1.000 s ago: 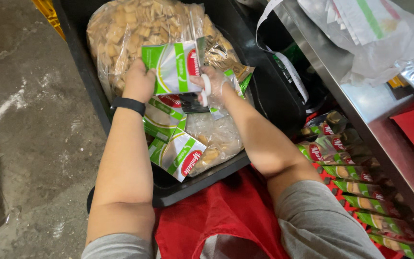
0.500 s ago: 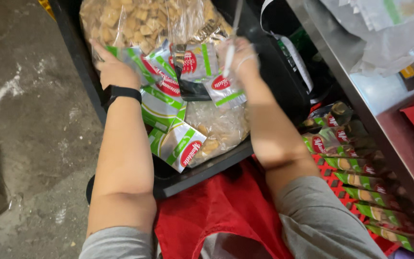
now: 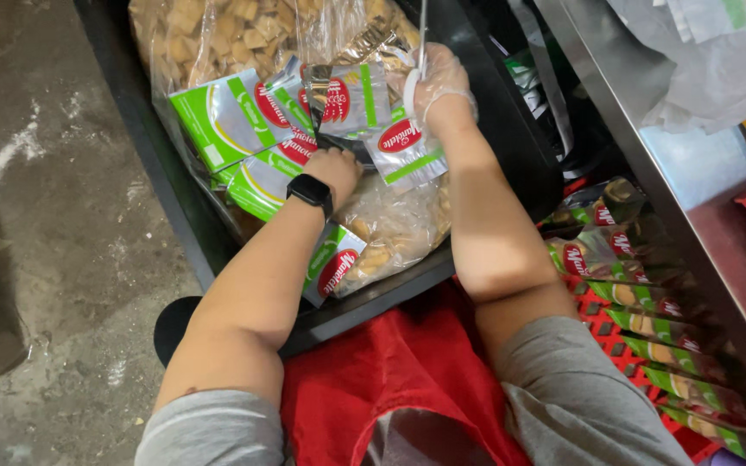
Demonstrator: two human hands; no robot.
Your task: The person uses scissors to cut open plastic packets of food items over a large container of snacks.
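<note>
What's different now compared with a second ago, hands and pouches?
The left hand has slid down among the green-and-silver pouches, its fist closed on something I cannot make out. The gloved right hand has risen toward the top of the black bin, still pinching a silver pouch. The clear bag of biscuits and the filled packets stayed put.

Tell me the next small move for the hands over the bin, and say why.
Probably tip the scoop into the open pouch. The gloved right hand holds the scoop's handle just above the pouch mouth, the left hand steadies the pouch from below, and more empty pouches lie on the big bag of biscuits. Whether the scoop is loaded cannot be seen.
</note>
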